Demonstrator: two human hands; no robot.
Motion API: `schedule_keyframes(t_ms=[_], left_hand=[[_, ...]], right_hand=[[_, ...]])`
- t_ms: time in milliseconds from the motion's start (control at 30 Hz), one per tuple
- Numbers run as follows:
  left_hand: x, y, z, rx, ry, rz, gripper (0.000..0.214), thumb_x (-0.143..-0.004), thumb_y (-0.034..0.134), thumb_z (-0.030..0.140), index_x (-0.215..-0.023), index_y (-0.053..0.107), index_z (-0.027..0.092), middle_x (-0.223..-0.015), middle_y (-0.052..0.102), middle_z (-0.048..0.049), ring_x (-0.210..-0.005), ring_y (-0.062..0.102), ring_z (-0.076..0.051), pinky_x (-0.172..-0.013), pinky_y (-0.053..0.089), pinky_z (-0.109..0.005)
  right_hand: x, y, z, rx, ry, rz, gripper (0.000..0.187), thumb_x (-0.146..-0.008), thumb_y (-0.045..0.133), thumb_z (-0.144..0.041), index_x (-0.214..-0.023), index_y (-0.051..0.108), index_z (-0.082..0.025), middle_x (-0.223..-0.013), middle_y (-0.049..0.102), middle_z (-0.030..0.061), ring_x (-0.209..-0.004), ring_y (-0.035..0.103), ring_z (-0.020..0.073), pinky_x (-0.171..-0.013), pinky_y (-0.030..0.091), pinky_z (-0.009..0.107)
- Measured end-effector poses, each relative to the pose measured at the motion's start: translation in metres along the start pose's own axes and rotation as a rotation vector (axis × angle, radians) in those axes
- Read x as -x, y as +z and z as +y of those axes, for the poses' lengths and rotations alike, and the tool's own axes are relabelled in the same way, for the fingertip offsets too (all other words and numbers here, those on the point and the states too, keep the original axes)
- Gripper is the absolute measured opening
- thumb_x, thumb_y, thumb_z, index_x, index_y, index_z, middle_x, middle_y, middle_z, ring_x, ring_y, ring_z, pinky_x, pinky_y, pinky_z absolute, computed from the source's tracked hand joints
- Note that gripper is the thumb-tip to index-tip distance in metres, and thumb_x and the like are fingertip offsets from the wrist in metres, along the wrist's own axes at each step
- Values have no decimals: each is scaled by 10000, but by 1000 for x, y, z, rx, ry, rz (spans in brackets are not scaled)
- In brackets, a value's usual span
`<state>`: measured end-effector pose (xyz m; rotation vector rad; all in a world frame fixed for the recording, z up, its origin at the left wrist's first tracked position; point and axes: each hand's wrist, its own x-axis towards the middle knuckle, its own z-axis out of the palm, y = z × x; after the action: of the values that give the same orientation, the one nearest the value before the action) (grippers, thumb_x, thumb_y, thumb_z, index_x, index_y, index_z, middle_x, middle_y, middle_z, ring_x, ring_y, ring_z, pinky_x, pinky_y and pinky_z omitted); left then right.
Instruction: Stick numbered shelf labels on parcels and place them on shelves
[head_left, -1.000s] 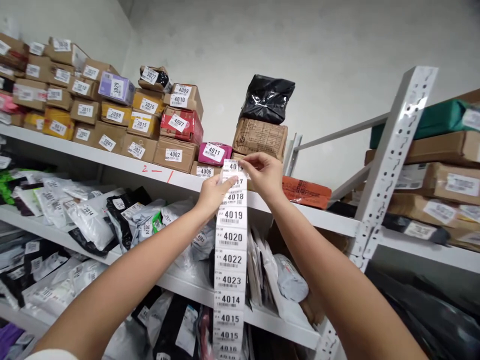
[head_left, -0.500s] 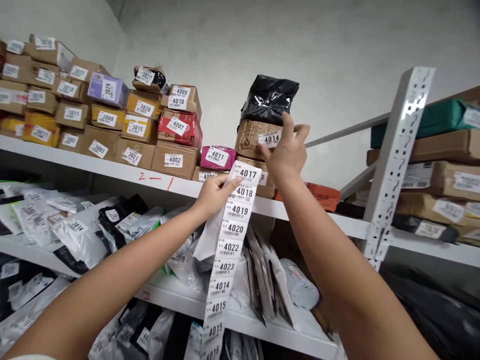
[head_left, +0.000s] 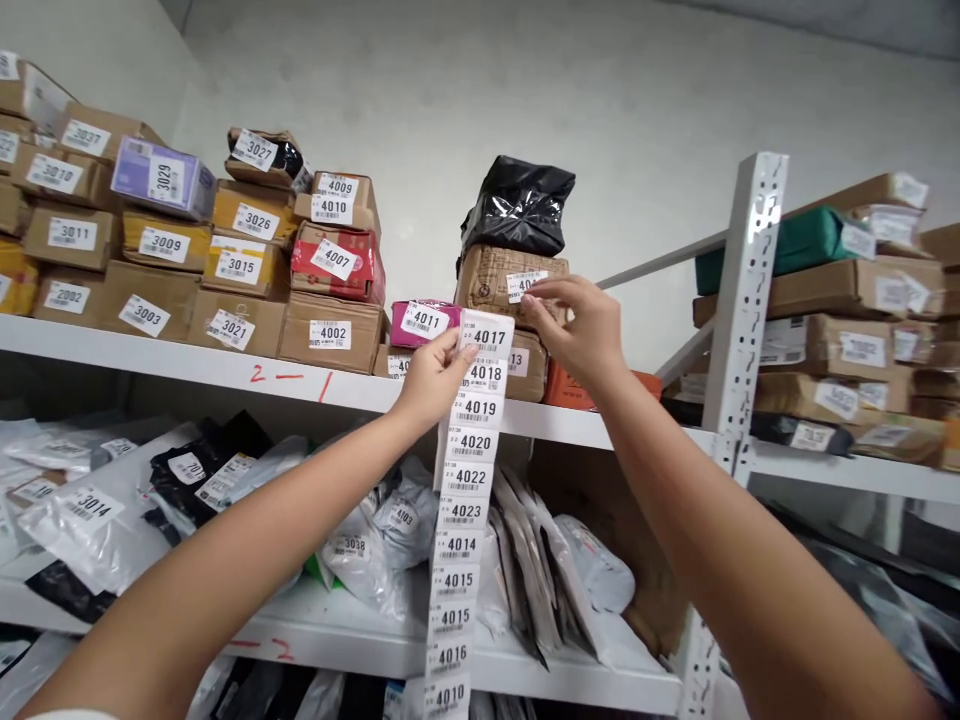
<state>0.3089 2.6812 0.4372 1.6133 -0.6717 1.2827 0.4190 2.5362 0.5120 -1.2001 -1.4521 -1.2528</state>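
My left hand (head_left: 431,380) pinches the top of a long strip of white numbered labels (head_left: 469,475) between thumb and fingers. The strip hangs down in front of the shelf, with 4017 uppermost. My right hand (head_left: 581,325) reaches up to a brown box (head_left: 480,278), its fingers stretched out at a white label (head_left: 523,284) stuck on the box's front. The fingers partly cover that label's number and seem to touch it. A shiny black wrapped parcel (head_left: 525,203) sits on this box, and a box with a label ending in 13 (head_left: 529,375) is beneath it.
The upper white shelf (head_left: 187,360) bears stacked labelled boxes on the left, a magenta parcel (head_left: 409,318) and an orange box (head_left: 568,388). Bagged parcels (head_left: 82,530) fill the shelf below. A perforated upright post (head_left: 742,300) stands at right, with more parcels beyond it.
My right hand has come down a little and its raised fingers have lowered onto the label. My left hand still holds the strip, which hangs straighter. The view has shifted right.
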Motion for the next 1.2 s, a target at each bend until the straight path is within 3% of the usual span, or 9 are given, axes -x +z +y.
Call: schedule_keyframes(t_ms=[67, 167, 400, 600, 767, 833, 1033, 1133, 1200], left_hand=[[-7, 6, 0, 98, -4, 26, 179, -842, 619, 303, -975, 633, 185, -879, 691, -26, -805, 627, -143, -777, 490, -284], [-14, 15, 0, 117, -46, 75, 177, -833, 634, 344, -836, 628, 167, -791, 671, -27, -738, 605, -136, -700, 481, -265], [-25, 24, -3, -27, -11, 141, 300, -834, 624, 442, -711, 544, 180, -663, 579, 5, -605, 513, -103, -556, 396, -225], [-30, 13, 0, -26, -40, 204, 288, -812, 654, 400, -696, 510, 179, -630, 541, 25, -560, 473, -89, -526, 366, -212], [-27, -1, 12, -105, 114, 303, 307, -860, 608, 374, -673, 447, 192, -602, 467, 48, -554, 429, -81, -520, 338, -199], [-28, -4, 19, -127, 138, 334, 326, -871, 603, 357, -659, 413, 196, -593, 450, 53, -548, 415, -79, -511, 328, -196], [-35, -8, 23, -95, 105, 334, 365, -834, 663, 380, -665, 394, 202, -563, 424, 68, -526, 407, -78, -502, 323, -198], [-29, -9, 14, -116, 93, 290, 401, -788, 710, 384, -641, 387, 198, -576, 439, 63, -550, 413, -80, -530, 337, -203], [-20, -10, 7, -125, 72, 240, 391, -776, 713, 395, -637, 408, 193, -597, 459, 55, -566, 419, -83, -546, 343, -207]], right_hand=[[13, 3, -15, -244, 100, -99, 286, -844, 613, -463, -967, 684, -216, -957, 692, 69, -901, 650, 219, -773, 551, 394], [26, 7, -27, -448, 236, -174, 340, -745, 729, -462, -938, 689, -185, -882, 717, 65, -823, 675, 211, -705, 573, 368], [15, 10, -29, -520, 435, 125, 253, -682, 784, -349, -837, 667, -187, -761, 688, 33, -691, 653, 160, -611, 567, 316], [-17, 7, -35, -403, 350, 156, 207, -677, 791, -345, -718, 648, -201, -717, 659, 30, -688, 642, 174, -582, 560, 324], [-38, 1, -48, -349, 410, -162, 272, -606, 845, -387, -735, 703, -193, -670, 660, 39, -570, 594, 150, -499, 525, 314], [-38, 6, -54, -353, 395, -218, 292, -592, 849, -410, -715, 700, -190, -609, 636, 26, -531, 571, 139, -476, 504, 304], [-51, 21, -49, -276, 209, -37, 259, -647, 811, -405, -707, 673, -195, -714, 676, 45, -663, 623, 180, -596, 535, 344], [-84, 12, -24, -147, 90, 179, 173, -732, 740, -378, -777, 656, -233, -832, 686, 56, -773, 634, 201, -711, 539, 380], [-109, 4, -1, -33, 96, 195, 143, -796, 663, -386, -854, 636, -258, -893, 667, 60, -815, 621, 207, -746, 528, 402]])
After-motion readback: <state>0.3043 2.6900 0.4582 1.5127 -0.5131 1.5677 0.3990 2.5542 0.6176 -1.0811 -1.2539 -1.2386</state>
